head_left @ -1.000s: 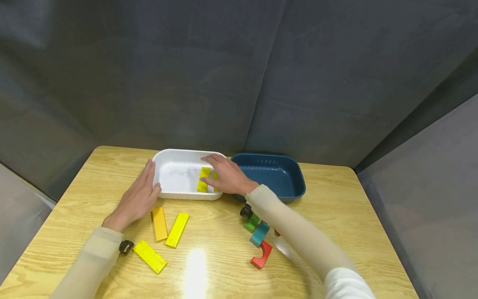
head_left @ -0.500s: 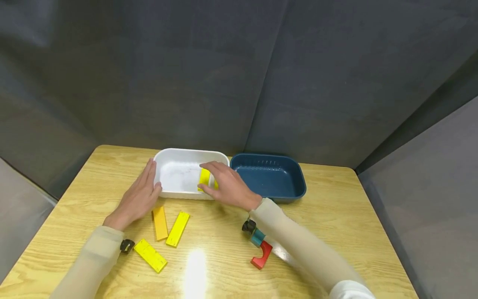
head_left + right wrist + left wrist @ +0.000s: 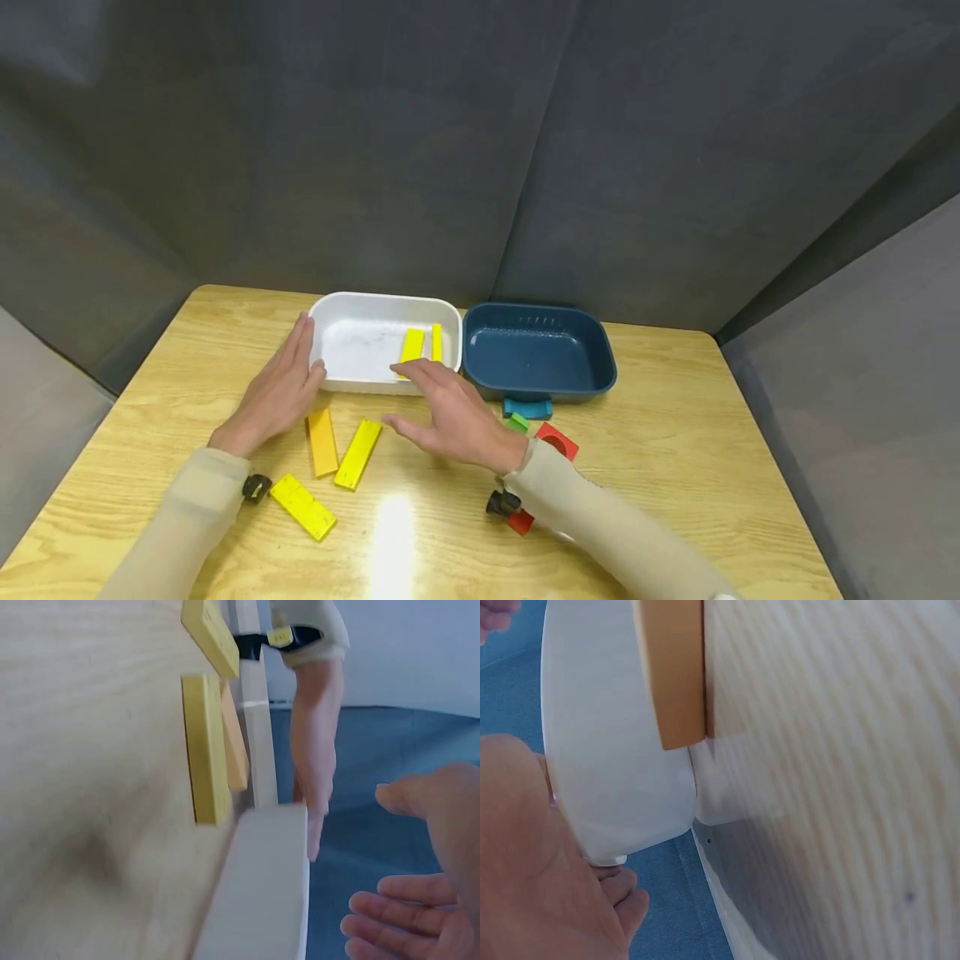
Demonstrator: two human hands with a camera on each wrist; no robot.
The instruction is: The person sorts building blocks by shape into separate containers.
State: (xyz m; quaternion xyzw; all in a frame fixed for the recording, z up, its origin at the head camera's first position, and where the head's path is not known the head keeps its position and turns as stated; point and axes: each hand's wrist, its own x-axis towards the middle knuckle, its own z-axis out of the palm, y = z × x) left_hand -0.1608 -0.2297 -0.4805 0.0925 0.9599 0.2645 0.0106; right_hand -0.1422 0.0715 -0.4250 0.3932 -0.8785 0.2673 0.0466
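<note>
Fingers point(image 3: 411, 374) of the right hand point(image 3: 453, 417) are straight and loosely spread, palm down, holding nothing. The hand hovers over the counter point(image 3: 675, 467) just in front of the white tray point(image 3: 382, 297). The right wrist view confirms an empty palm. The left hand point(image 3: 277, 392) lies flat with its fingers together, and its tips touch the tray's left wall, apparently steadying it. Two tray blocks point(image 3: 412, 344), both yellow, lie side by side inside the tray near its right end. Three flat blocks are on the counter in front of the tray: an orange one point(image 3: 322, 442), a yellow one point(image 3: 357, 452) just beside it and touching or nearly so, and a third point(image 3: 302, 506) nearer the left sleeve. Judgement: the work is between blocks, with two in the tray and the free hand nearest the yellow one. The next move calls for a pinch across that thin block's long edges without nudging its orange neighbour, while the left hand keeps the tray from sliding. The blue tray point(image 3: 540, 392) stands empty, touching or just beside the white tray on its right. Small blue point(image 3: 527, 408), green point(image 3: 517, 422) and red point(image 3: 557, 442) pieces lie in front of it. The counter is light wood grain with a glare patch near the front edge, and grey fabric panels point(image 3: 450, 150) close in the back and sides.
</note>
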